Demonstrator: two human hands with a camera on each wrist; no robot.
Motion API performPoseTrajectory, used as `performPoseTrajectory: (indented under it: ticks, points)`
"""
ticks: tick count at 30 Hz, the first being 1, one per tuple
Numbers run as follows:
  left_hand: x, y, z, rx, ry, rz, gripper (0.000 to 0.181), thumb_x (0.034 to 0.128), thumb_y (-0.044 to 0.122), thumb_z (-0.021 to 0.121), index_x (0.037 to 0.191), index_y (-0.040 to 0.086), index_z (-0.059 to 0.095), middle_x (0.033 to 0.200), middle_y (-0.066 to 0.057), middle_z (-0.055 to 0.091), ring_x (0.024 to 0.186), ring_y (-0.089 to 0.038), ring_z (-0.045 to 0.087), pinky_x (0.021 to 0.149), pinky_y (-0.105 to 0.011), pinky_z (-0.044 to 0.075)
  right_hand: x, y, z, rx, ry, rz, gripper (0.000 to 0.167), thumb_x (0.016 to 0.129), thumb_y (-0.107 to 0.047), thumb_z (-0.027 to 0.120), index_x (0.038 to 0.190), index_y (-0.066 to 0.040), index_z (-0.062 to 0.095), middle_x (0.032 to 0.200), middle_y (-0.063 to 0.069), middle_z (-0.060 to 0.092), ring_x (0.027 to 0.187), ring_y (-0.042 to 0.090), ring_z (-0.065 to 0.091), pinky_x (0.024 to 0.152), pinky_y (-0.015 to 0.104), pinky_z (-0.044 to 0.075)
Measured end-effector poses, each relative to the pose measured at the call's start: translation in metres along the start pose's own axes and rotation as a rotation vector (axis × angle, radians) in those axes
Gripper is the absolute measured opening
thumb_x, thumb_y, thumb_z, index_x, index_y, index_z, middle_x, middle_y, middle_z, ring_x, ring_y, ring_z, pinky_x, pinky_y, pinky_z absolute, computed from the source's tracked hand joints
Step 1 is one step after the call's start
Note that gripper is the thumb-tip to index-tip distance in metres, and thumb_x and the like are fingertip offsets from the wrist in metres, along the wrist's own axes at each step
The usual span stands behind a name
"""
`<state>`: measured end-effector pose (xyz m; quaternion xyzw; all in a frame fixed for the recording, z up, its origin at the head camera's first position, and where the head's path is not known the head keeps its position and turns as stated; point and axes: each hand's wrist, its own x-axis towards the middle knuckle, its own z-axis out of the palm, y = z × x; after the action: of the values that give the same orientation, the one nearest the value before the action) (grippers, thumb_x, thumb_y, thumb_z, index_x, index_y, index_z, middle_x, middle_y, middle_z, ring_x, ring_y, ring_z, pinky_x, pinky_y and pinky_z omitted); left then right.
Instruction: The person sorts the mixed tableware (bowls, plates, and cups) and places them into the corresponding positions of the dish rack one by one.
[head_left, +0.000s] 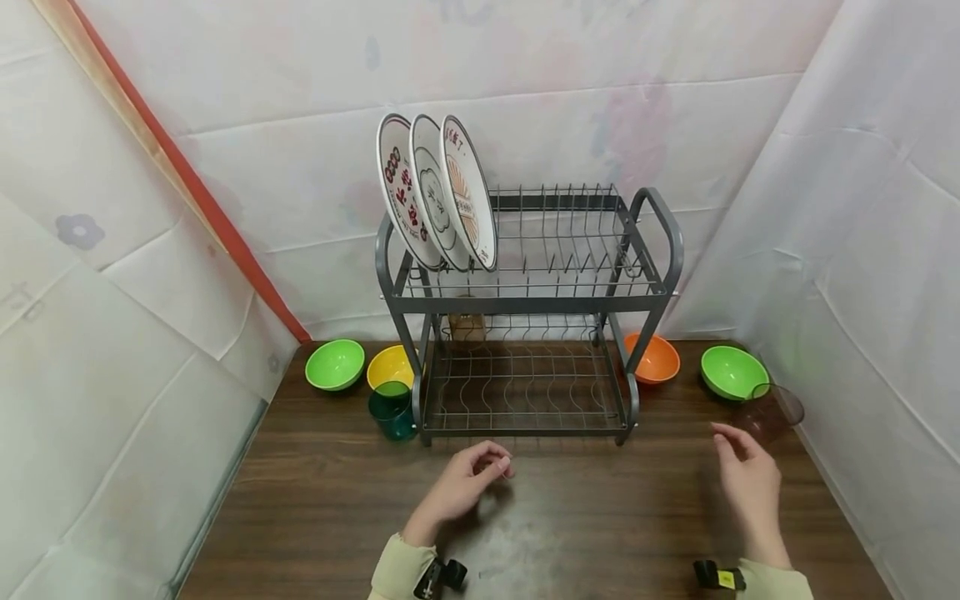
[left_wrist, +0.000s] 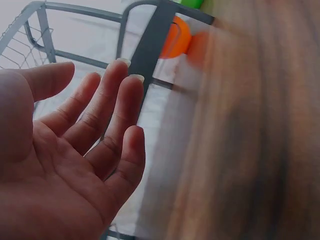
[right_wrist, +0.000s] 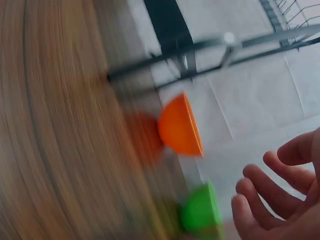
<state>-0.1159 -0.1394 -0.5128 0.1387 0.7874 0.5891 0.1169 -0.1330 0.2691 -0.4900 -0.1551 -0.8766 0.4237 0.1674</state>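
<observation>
Hanging empty and loosely curved, your left hand [head_left: 461, 485] is before the rack [head_left: 525, 305] and your right hand [head_left: 752, 487] near the see-through cup [head_left: 768, 413] by the bench's [head_left: 600, 508] right edge, where a careless swing could knock it into the neighbouring green bowl [head_left: 731, 372].

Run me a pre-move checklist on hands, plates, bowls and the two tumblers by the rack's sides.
1. Left hand holding nothing: ok.
2. Right hand holding nothing: ok.
3. Three plates on edge in the dish rack, upper tier: ok.
4. Left green bowl, yellow bowl, orange bowl, right green bowl upright: ok.
5. Teal tumbler clear of dish rack: cannot tell.
6. Purplish tumbler clear of right hand: cannot tell.
</observation>
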Motion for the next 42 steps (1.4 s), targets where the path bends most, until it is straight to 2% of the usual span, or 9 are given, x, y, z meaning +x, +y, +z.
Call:
performPoseTrajectory:
  ticks: [2, 5, 10, 15, 18, 24, 30, 34, 42]
  points:
    - [-0.003, -0.005, 0.001, -0.001, 0.000, -0.020, 0.027, 0.1033, 0.021, 0.055, 0.113, -0.003, 0.062, 0.094, 0.000, 0.069, 0.091, -0.032, 0.067, 0.079, -0.037, 0.054, 0.006, 0.004, -0.007, -0.095, 0.071, -0.119, 0.025, 0.099, -0.015, 0.057, 0.116, -0.001, 0.070, 0.112, 0.023, 0.067, 0.098, 0.034, 0.060, 0.081, 0.043, 0.040]
    - [-0.008, -0.014, 0.003, -0.008, 0.001, -0.044, 0.027, 0.1032, 0.020, 0.055, 0.113, -0.004, 0.062, 0.093, -0.001, 0.069, 0.088, -0.028, 0.067, 0.078, -0.042, 0.054, 0.016, 0.010, -0.015, -0.149, 0.172, -0.283, 0.021, 0.093, -0.003, 0.058, 0.108, 0.005, 0.069, 0.106, 0.028, 0.066, 0.096, 0.045, 0.058, 0.083, 0.056, 0.038]
    - [-0.015, -0.029, 0.001, -0.060, 0.022, -0.080, 0.027, 0.1036, 0.020, 0.055, 0.113, -0.004, 0.062, 0.094, -0.007, 0.069, 0.086, -0.027, 0.067, 0.076, -0.039, 0.054, 0.025, 0.016, -0.025, -0.147, 0.287, -0.412, 0.018, 0.087, 0.006, 0.060, 0.102, 0.009, 0.069, 0.109, 0.030, 0.064, 0.099, 0.052, 0.052, 0.085, 0.059, 0.035]
    - [-0.024, -0.037, -0.008, -0.084, 0.077, -0.106, 0.028, 0.1039, 0.021, 0.054, 0.113, -0.005, 0.062, 0.095, -0.011, 0.069, 0.086, -0.029, 0.068, 0.076, -0.039, 0.054, 0.035, 0.020, -0.028, -0.164, 0.318, -0.512, 0.023, 0.083, 0.008, 0.062, 0.105, 0.011, 0.068, 0.115, 0.033, 0.062, 0.105, 0.055, 0.048, 0.088, 0.061, 0.034]
    - [-0.030, -0.038, -0.017, -0.073, 0.127, -0.117, 0.028, 0.1040, 0.021, 0.054, 0.113, -0.005, 0.062, 0.094, -0.011, 0.070, 0.085, -0.029, 0.068, 0.076, -0.039, 0.055, 0.041, 0.023, -0.026, -0.197, 0.286, -0.502, 0.027, 0.084, 0.005, 0.062, 0.109, 0.013, 0.067, 0.116, 0.033, 0.061, 0.108, 0.055, 0.047, 0.092, 0.061, 0.033]
    - [-0.040, -0.044, -0.035, -0.079, 0.210, -0.144, 0.028, 0.1038, 0.019, 0.055, 0.112, -0.008, 0.060, 0.094, -0.015, 0.070, 0.085, -0.030, 0.069, 0.077, -0.038, 0.055, 0.044, 0.029, -0.024, -0.295, 0.182, -0.393, 0.029, 0.087, 0.001, 0.059, 0.113, 0.013, 0.063, 0.117, 0.033, 0.060, 0.112, 0.051, 0.047, 0.095, 0.059, 0.034]
    - [-0.049, -0.050, -0.047, -0.071, 0.281, -0.175, 0.027, 0.1034, 0.018, 0.055, 0.111, -0.008, 0.061, 0.094, -0.016, 0.069, 0.087, -0.027, 0.068, 0.076, -0.037, 0.055, 0.048, 0.034, -0.023, -0.284, 0.220, -0.434, 0.027, 0.085, 0.004, 0.058, 0.108, 0.014, 0.064, 0.112, 0.034, 0.061, 0.103, 0.054, 0.049, 0.089, 0.060, 0.036]
    - [-0.052, -0.053, -0.051, -0.052, 0.300, -0.182, 0.027, 0.1039, 0.018, 0.054, 0.111, -0.008, 0.061, 0.092, -0.014, 0.068, 0.085, -0.026, 0.067, 0.076, -0.034, 0.054, 0.053, 0.036, -0.025, -0.308, 0.228, -0.417, 0.025, 0.084, 0.005, 0.058, 0.107, 0.015, 0.065, 0.109, 0.035, 0.062, 0.099, 0.053, 0.050, 0.087, 0.059, 0.036]
    - [-0.052, -0.057, -0.045, -0.073, 0.270, -0.175, 0.026, 0.1037, 0.017, 0.054, 0.110, -0.008, 0.060, 0.094, -0.014, 0.069, 0.085, -0.026, 0.069, 0.077, -0.033, 0.055, 0.063, 0.033, -0.029, -0.388, 0.122, -0.283, 0.022, 0.092, -0.002, 0.054, 0.107, 0.009, 0.066, 0.101, 0.034, 0.063, 0.091, 0.054, 0.053, 0.081, 0.064, 0.040]
